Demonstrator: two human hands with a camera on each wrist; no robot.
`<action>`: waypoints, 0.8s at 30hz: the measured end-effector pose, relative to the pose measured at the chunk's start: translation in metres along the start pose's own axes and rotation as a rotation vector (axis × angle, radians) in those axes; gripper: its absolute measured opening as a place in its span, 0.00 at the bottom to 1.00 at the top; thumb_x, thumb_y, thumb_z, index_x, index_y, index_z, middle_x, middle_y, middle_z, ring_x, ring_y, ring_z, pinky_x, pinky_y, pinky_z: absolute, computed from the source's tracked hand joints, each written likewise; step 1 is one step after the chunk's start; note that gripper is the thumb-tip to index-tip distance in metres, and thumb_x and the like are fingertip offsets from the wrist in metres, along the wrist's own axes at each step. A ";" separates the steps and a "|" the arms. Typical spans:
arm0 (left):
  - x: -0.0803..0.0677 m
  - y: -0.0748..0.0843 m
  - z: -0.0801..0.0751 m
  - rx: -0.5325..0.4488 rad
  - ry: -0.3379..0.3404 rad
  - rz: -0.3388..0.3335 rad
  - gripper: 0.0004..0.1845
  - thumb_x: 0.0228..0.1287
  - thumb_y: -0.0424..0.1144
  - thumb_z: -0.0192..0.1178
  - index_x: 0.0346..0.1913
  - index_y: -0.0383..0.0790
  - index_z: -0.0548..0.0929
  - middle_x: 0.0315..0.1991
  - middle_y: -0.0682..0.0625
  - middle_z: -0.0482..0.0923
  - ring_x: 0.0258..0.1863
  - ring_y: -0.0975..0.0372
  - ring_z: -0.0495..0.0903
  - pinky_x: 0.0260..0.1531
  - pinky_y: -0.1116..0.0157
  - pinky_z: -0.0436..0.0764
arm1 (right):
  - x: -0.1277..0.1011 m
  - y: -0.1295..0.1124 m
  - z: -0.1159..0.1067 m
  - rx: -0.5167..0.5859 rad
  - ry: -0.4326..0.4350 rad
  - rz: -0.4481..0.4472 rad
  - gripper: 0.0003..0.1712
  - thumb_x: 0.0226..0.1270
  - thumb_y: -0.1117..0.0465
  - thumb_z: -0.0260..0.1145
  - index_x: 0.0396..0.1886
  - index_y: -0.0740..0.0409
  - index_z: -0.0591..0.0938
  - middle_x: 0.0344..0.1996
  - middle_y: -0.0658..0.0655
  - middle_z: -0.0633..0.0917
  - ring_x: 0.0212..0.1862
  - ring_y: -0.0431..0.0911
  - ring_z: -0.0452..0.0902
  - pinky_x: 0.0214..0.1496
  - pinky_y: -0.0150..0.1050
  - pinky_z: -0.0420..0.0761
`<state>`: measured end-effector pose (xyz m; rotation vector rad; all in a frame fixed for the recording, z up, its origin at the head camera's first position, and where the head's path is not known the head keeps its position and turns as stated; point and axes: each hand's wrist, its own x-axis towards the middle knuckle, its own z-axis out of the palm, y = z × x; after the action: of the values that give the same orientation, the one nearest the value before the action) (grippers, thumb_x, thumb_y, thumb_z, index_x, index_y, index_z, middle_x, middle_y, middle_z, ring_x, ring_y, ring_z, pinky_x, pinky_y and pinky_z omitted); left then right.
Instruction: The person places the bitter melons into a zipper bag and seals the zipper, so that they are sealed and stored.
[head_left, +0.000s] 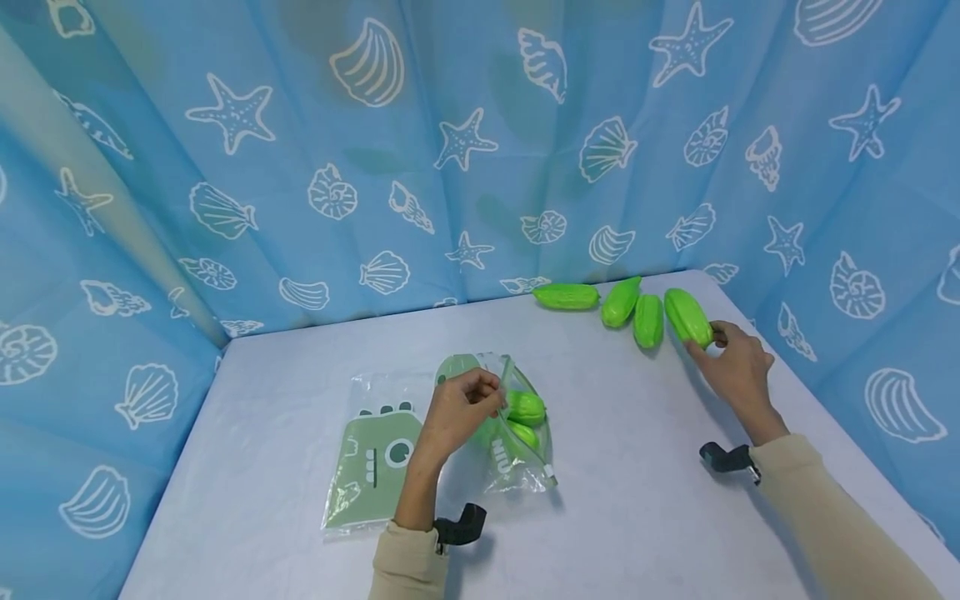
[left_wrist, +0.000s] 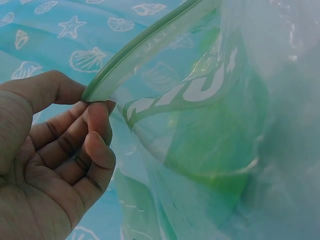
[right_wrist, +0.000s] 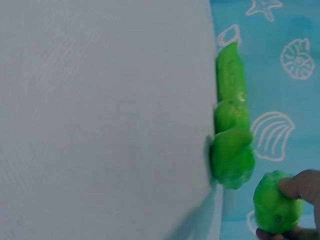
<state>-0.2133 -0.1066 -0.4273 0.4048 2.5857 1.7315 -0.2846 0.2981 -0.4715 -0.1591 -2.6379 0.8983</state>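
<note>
Left hand: the left hand (head_left: 457, 408) has its fingers curled, pinching the green zip rim of the clear bag (head_left: 517, 442) between thumb and fingertips (left_wrist: 97, 112); the rim runs up and away from that pinch.
Clear bag: it hangs open just beyond the left fingers, its lower part resting on the table (head_left: 637, 517).
Gourds in the bag: two green toy gourds (head_left: 525, 408) lie inside, just past the left fingertips, one touching the other; in the left wrist view they show only as a green blur through the plastic.
Flat bag: a second bag with a green dinosaur print (head_left: 371, 458) lies flat on the table, beside the left wrist on its outer side.
Right hand: the right hand (head_left: 738, 362) grips the nearest loose gourd (head_left: 687, 317), thumb under and a fingertip (right_wrist: 300, 185) over one end.
Held gourd: it points away from the right palm, and the right wrist view shows it clear of the next one.
Remaining gourds: three more gourds (head_left: 622, 302) lie in a row beyond the right fingers, toward the left, near the shell-print curtain (head_left: 450, 167).
</note>
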 end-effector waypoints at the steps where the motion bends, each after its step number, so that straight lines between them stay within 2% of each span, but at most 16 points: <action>1: 0.000 0.000 0.000 -0.002 0.001 -0.002 0.06 0.60 0.39 0.61 0.38 0.43 0.81 0.28 0.51 0.81 0.25 0.59 0.80 0.28 0.65 0.77 | -0.001 -0.001 -0.001 0.010 0.006 -0.012 0.36 0.62 0.44 0.59 0.58 0.68 0.69 0.46 0.69 0.76 0.49 0.62 0.66 0.45 0.60 0.52; 4: -0.001 0.004 -0.001 0.000 0.002 -0.006 0.07 0.60 0.37 0.61 0.39 0.38 0.81 0.29 0.47 0.81 0.26 0.55 0.80 0.28 0.65 0.77 | -0.005 -0.009 -0.004 0.036 0.015 -0.038 0.35 0.62 0.44 0.60 0.59 0.66 0.70 0.46 0.67 0.76 0.51 0.62 0.65 0.48 0.62 0.50; 7: -0.004 0.016 -0.004 0.005 0.000 -0.011 0.07 0.60 0.34 0.60 0.40 0.34 0.80 0.30 0.43 0.81 0.27 0.51 0.80 0.28 0.66 0.76 | -0.010 -0.020 -0.007 0.044 -0.004 -0.050 0.36 0.61 0.43 0.60 0.60 0.63 0.70 0.47 0.66 0.75 0.53 0.62 0.65 0.52 0.64 0.49; 10: -0.010 0.030 -0.008 0.007 -0.007 -0.009 0.07 0.61 0.32 0.59 0.40 0.32 0.80 0.30 0.40 0.81 0.28 0.49 0.80 0.28 0.67 0.76 | -0.016 -0.033 -0.010 0.050 -0.031 -0.062 0.36 0.61 0.42 0.60 0.60 0.62 0.69 0.47 0.65 0.75 0.53 0.62 0.65 0.52 0.65 0.53; 13: -0.013 0.038 -0.011 0.001 -0.004 0.001 0.07 0.61 0.32 0.58 0.39 0.32 0.80 0.30 0.40 0.80 0.28 0.48 0.80 0.28 0.67 0.76 | -0.023 -0.045 -0.011 0.061 -0.058 -0.086 0.36 0.60 0.42 0.61 0.61 0.60 0.69 0.47 0.63 0.75 0.54 0.60 0.65 0.50 0.63 0.59; 16: -0.014 0.039 -0.013 -0.008 0.005 0.009 0.07 0.61 0.32 0.58 0.39 0.32 0.80 0.30 0.40 0.80 0.28 0.48 0.79 0.28 0.67 0.76 | -0.030 -0.056 -0.010 0.073 -0.095 -0.115 0.35 0.60 0.42 0.62 0.61 0.58 0.69 0.47 0.61 0.75 0.53 0.59 0.65 0.48 0.61 0.63; 20: -0.014 0.038 -0.013 -0.004 -0.005 -0.014 0.07 0.61 0.32 0.58 0.40 0.32 0.79 0.31 0.41 0.80 0.29 0.48 0.80 0.28 0.68 0.76 | -0.040 -0.066 -0.007 0.090 -0.154 -0.149 0.36 0.58 0.43 0.64 0.61 0.57 0.69 0.47 0.60 0.75 0.53 0.57 0.66 0.48 0.59 0.64; 24: -0.013 0.039 -0.014 0.010 -0.006 -0.018 0.07 0.61 0.32 0.58 0.40 0.32 0.79 0.31 0.41 0.80 0.29 0.49 0.80 0.29 0.67 0.76 | -0.044 -0.075 -0.002 0.112 -0.180 -0.203 0.34 0.58 0.45 0.65 0.60 0.59 0.70 0.46 0.59 0.76 0.53 0.57 0.67 0.48 0.56 0.65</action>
<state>-0.1946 -0.1081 -0.3883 0.3849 2.5869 1.7091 -0.2418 0.2305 -0.4372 0.2242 -2.6942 1.0285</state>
